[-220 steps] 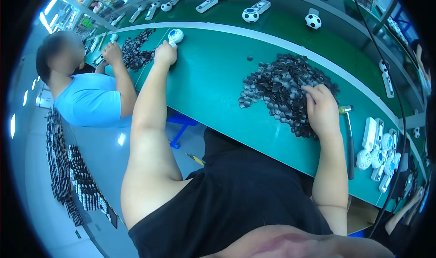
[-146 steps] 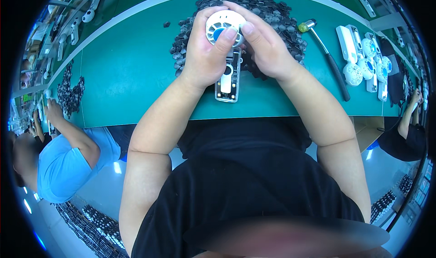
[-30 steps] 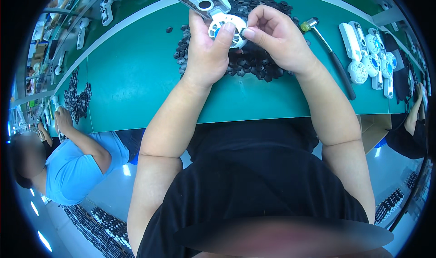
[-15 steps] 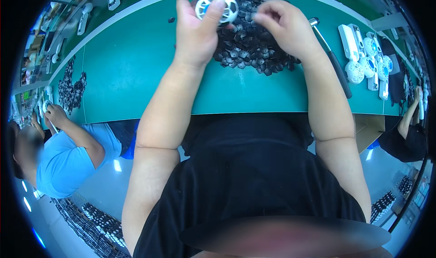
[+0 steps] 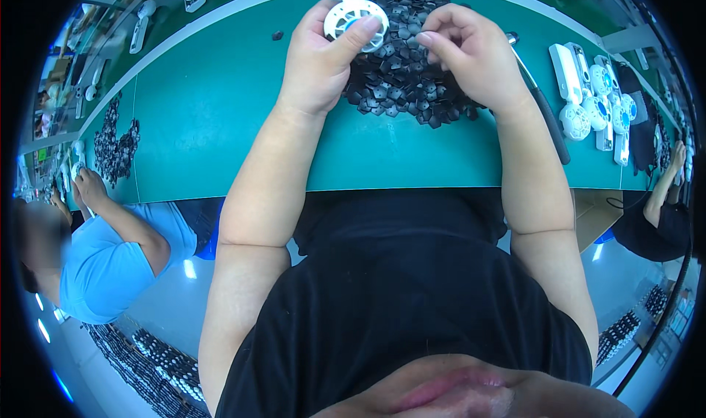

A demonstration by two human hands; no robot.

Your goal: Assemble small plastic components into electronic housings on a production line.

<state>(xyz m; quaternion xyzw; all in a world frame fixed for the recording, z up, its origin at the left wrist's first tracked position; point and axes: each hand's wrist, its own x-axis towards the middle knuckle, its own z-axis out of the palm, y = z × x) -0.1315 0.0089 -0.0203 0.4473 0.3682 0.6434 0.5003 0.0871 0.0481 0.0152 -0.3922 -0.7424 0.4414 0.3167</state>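
My left hand (image 5: 316, 68) holds a white round-headed device (image 5: 354, 9) with openings in its face and a blue part at its centre. The thumb presses on the face, and a translucent grey part rises from the head at the top edge of the view. Under and between both hands spreads a heap of small black five-sided pieces (image 5: 401, 87). Over the heap's right side, my right hand (image 5: 478, 61) is closed in a pinch, thumb against forefinger. Whatever lies between those fingertips, if anything, is too small to make out.
A hammer-like tool with a black handle (image 5: 551, 120) lies right of my right forearm. Beyond it lie several white round-headed devices (image 5: 575, 121). Another black heap (image 5: 114, 149) is at far left, near a co-worker in blue (image 5: 110, 263). Another person (image 5: 654, 227) works at right.
The white device has shifted slightly right and nearer, its head now more upright. My right hand has come a little nearer and right, its fingers pinched and no longer blurred.
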